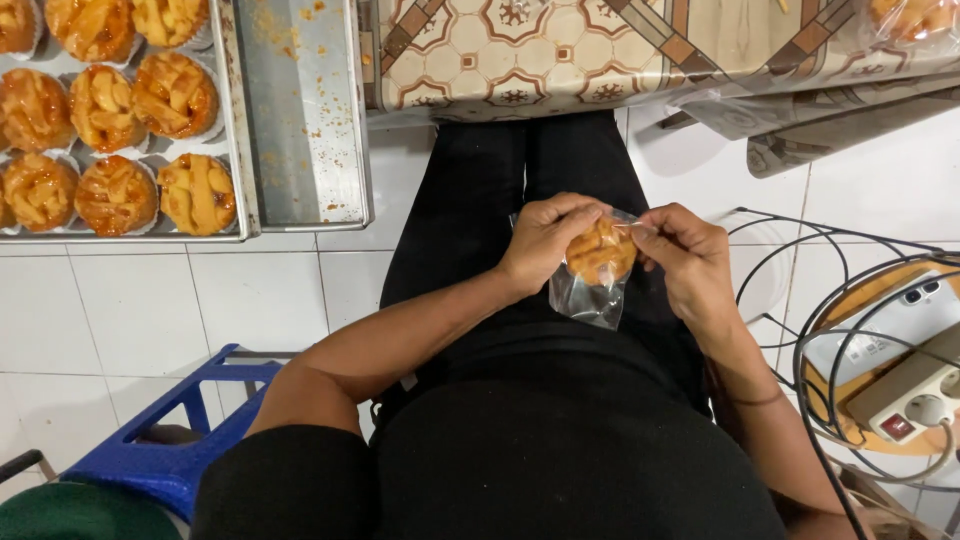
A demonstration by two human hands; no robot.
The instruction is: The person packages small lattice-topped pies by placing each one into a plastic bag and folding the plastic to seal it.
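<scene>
The left hand [545, 240] and the right hand [690, 262] are both closed on a clear plastic bag [590, 295] over the lap, with a golden pastry [601, 250] sitting inside it — each hand pinches one side of the mouth. I think light finger pressure is best, so the crust does not crumble. More pastries [110, 120] wait on a metal tray [238, 150] at the left, and an empty tray [300, 110] lies beside it.

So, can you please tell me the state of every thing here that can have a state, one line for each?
Left hand: closed on the pastry.
Right hand: pinching the bag's edge.
Pastry: partly inside the bag.
Clear plastic bag: open, lower part hanging loose.
Tray of pastries: nearly full.
Second metal tray: only crumbs on it.
Power strip: one plug in.
</scene>
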